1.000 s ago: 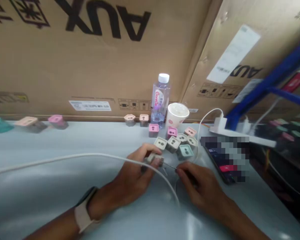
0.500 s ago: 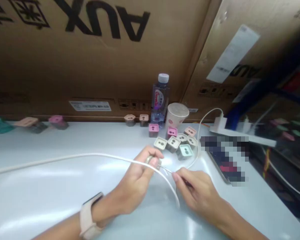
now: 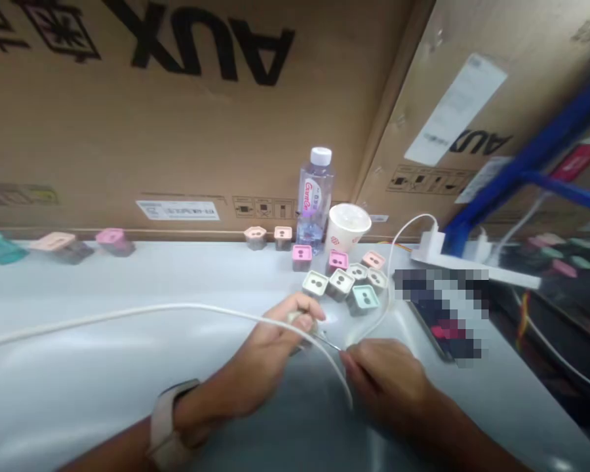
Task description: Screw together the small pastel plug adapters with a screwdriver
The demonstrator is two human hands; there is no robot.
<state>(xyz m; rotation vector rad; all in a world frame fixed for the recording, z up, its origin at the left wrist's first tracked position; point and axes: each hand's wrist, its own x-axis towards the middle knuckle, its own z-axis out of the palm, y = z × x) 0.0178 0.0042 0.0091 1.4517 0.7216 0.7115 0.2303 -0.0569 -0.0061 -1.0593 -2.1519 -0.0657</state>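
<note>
My left hand point(image 3: 270, 357), with a watch point(image 3: 170, 419) on its wrist, is closed around a small cream-coloured piece point(image 3: 294, 318), mostly hidden by the fingers. In my right hand point(image 3: 391, 380) is a thin tool with a metal shaft point(image 3: 330, 343), which looks like a screwdriver. Its handle is hidden in the fist, and the shaft points left to the cream piece; the tip's exact contact is hidden. A white cable point(image 3: 187, 307) arcs across in front of my left fingers. Just beyond the hands stand small two-holed blocks, among them a cream one point(image 3: 316, 283) and a mint one point(image 3: 364, 299).
A water bottle point(image 3: 315, 196) and a paper cup point(image 3: 348, 224) stand against large cardboard boxes point(image 3: 201, 144). To the right lie a phone point(image 3: 437, 321), partly pixelated, and a white power strip point(image 3: 491, 271). Teal point(image 3: 2, 248) and pink point(image 3: 114, 241) blocks sit at far left.
My right hand has rolled over, its knuckles now turned more upward around the tool. My left hand has shifted very slightly, still holding the cream piece. The blocks have stayed in place.
</note>
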